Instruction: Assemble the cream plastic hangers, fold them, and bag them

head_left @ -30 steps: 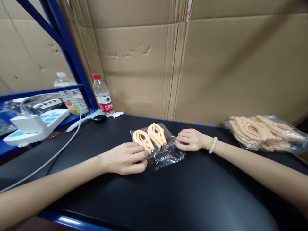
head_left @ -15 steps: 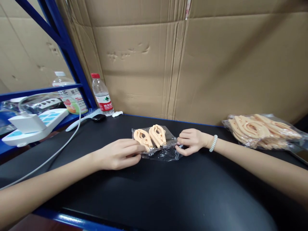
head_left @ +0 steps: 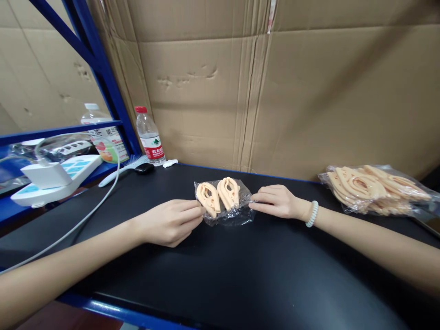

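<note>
A small clear plastic bag lies on the black table, with two peach-coloured plastic parts inside it. My left hand pinches the bag's left edge with thumb and fingers. My right hand, with a white bead bracelet on the wrist, pinches the bag's right edge. The bag is stretched between both hands, and its lower flap is folded under.
A larger clear bag of the same peach parts lies at the right. A water bottle, a brush and a small dark object stand at the back left. A white power strip with charger and cable rests on the blue shelf. Cardboard walls stand behind.
The loose lower part of the bag has been folded under, so the packet is smaller and tighter. Both hands shifted slightly right and keep their pinch on its ends.
</note>
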Tool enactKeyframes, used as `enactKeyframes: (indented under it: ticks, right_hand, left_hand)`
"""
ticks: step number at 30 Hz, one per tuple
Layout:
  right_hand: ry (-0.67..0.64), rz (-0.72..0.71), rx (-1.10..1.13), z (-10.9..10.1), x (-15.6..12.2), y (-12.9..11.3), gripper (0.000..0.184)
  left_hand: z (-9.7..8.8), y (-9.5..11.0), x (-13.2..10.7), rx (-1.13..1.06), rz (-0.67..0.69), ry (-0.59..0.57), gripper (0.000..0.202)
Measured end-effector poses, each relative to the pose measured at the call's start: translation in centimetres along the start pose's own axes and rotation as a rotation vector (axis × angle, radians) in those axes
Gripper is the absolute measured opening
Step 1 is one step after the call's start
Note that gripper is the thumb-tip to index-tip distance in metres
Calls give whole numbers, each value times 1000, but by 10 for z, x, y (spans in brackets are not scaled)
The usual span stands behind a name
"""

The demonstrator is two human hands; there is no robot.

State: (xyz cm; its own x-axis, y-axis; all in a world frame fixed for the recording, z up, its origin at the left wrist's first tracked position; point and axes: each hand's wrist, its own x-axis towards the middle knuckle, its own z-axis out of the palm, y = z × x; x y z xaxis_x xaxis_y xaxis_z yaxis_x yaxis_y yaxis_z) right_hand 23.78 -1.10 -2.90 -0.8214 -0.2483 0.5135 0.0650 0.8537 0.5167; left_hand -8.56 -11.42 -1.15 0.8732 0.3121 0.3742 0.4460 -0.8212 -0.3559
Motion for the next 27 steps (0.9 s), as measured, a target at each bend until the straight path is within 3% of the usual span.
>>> enactKeyframes:
  ticks: [2, 5, 11, 17, 22, 27]
  right_hand:
    - [-9, 46, 79, -1, -2, -5, 25]
    - [24, 111, 213, -1, -4, -13, 32]
    - [88, 309, 431, -1, -1, -25, 8]
    - [56, 452, 602, -4, 2, -22, 11]
    - [27, 487, 533, -5, 9, -16, 19]
    - [-50, 304, 218, 5, 11, -15, 22]
  left_hand:
    - [2, 1, 0, -24, 74, 11, 17]
    - [4, 3, 3, -25, 41, 70, 14]
    - [6, 5, 8, -80, -36, 75, 16]
    - [-3, 4, 13, -94, -8, 10, 29]
    - [-5, -1, 16, -61, -71, 53, 30]
    - [1, 1, 19, 77, 8, 113, 28]
